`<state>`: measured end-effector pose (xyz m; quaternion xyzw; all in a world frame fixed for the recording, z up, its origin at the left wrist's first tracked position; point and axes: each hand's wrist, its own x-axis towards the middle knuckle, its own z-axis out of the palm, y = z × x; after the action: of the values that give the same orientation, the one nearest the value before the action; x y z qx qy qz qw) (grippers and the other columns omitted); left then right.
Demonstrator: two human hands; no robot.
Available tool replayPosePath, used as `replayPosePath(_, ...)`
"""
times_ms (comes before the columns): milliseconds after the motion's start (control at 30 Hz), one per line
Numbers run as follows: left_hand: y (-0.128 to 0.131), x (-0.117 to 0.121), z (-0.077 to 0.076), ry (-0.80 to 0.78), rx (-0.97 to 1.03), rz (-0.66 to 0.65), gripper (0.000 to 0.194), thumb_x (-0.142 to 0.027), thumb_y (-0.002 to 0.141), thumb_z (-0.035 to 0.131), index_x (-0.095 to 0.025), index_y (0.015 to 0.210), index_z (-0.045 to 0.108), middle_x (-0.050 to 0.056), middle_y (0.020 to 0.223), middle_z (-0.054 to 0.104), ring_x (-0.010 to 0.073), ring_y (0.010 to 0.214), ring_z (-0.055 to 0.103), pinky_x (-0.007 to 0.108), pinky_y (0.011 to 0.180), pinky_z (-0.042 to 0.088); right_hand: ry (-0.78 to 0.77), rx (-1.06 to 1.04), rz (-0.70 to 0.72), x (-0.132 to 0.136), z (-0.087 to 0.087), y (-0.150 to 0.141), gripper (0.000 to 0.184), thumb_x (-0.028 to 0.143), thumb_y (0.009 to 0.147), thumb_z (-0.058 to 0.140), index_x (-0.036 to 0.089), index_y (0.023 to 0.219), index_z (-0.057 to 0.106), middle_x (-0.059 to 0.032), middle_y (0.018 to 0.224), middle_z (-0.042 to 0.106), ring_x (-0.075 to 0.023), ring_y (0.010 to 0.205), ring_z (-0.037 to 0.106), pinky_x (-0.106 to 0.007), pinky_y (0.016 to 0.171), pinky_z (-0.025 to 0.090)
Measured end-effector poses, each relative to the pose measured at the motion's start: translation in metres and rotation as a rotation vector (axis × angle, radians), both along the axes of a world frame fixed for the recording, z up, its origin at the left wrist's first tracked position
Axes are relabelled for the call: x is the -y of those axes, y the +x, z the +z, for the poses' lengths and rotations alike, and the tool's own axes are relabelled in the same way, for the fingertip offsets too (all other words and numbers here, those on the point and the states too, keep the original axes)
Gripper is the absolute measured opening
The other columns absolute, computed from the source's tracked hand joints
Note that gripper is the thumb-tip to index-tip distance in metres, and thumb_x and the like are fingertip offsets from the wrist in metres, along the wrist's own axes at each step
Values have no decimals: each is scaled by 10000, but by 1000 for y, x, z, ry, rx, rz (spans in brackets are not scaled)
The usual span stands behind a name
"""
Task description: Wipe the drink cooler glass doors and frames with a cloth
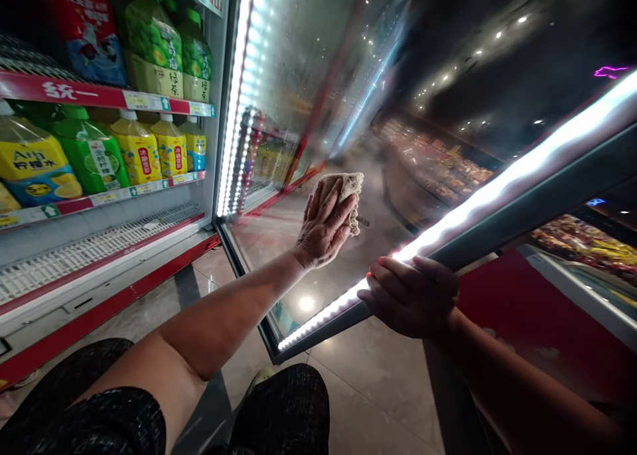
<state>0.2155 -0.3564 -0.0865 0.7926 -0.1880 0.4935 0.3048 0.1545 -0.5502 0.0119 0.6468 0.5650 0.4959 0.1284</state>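
Polished floor tiles [368,382] run beneath a drinks cooler, whose shelves stand to my left. Green-tea bottles [154,40] with green caps fill the upper shelf beside a red-and-blue package [92,37]. One level down are a lemon-water bottle [37,160], a green lime-drink bottle [92,153] and a few yellow-labelled bottles [137,146]; under them is a white wire rack [99,246].

The cooler's glass door [388,203] hangs open in front of me, slanting across my view. My left hand [326,229] lies flat over a beige cloth [353,182], pressing it to the pane; the fingers are stretched out and slightly spread, with the cloth's crumpled edge showing past their tips. My right hand [411,296] grasps the dark door frame [502,219], its fingers bent over the edge and close together beside a glowing light strip [547,146]; I cannot tell where that thumb sits. My dark-clothed knee [281,412] is below the door's lower corner. Farther right stands a red-sided display case [512,296].
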Motion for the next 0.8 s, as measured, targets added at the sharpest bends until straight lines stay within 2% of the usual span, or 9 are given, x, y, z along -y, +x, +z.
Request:
replayPosePath(67,-9,7,-7,22,8,-25,595,-322,982,405,-162,1552,347,130,1687,138,327,1558,-72,568,1262,128,2,-8,6,0,1,0,201,414,906,643,311,734,650,139,823,767,-110,912,680,-291,941,343)
replayPosePath(200,-27,18,-22,178,16,-100,590,-286,963,475,-212,1540,379,104,1650,286,325,1562,-32,576,1259,142,15,-6,-13,4,-2,2,190,404,898,646,312,734,669,132,844,782,-115,898,702,-305,910,371)
replayPosePath(267,-24,18,-18,175,4,-102,591,-277,966,459,-226,1548,365,97,1656,271,312,1564,-39,577,1262,132,29,-121,-87,8,-6,4,205,437,904,623,329,744,692,123,851,787,-132,897,719,-316,872,400)
replayPosePath(333,-18,17,-10,101,-11,-70,593,-282,975,428,-219,1559,340,98,1672,220,309,1563,-57,581,1261,127,38,-278,-170,13,-11,8,231,478,906,595,344,760,714,107,860,792,-151,914,730,-326,845,425)
replayPosePath(433,-16,19,-7,53,-15,-64,609,-296,975,432,-204,1566,319,110,1676,202,322,1559,-80,597,1256,133,62,-393,-215,17,-16,11,241,498,901,586,348,777,728,95,889,796,-168,944,734,-343,852,445)
replayPosePath(633,-23,22,-31,230,37,-110,612,-286,960,493,-214,1551,352,118,1644,298,337,1560,-38,603,1248,136,86,-253,-136,16,-17,11,175,435,923,584,338,858,715,118,928,791,-137,1016,710,-344,932,408)
replayPosePath(700,-18,17,-29,255,53,-110,610,-297,957,503,-225,1546,366,111,1641,307,337,1560,-39,598,1250,126,74,-315,-217,16,-18,12,215,477,928,563,338,872,716,110,956,789,-143,1060,692,-363,961,400)
replayPosePath(767,-11,12,-21,258,50,-117,606,-297,954,501,-239,1544,372,100,1641,310,330,1561,-36,595,1254,120,67,-449,-311,18,-18,16,279,530,929,536,330,850,714,92,972,788,-163,1081,681,-396,972,405)
replayPosePath(800,-7,11,-15,257,42,-123,605,-298,955,495,-244,1545,371,95,1643,307,326,1561,-35,593,1257,114,72,-495,-315,18,-19,18,297,539,933,525,326,838,709,87,969,787,-169,1079,680,-408,975,409)
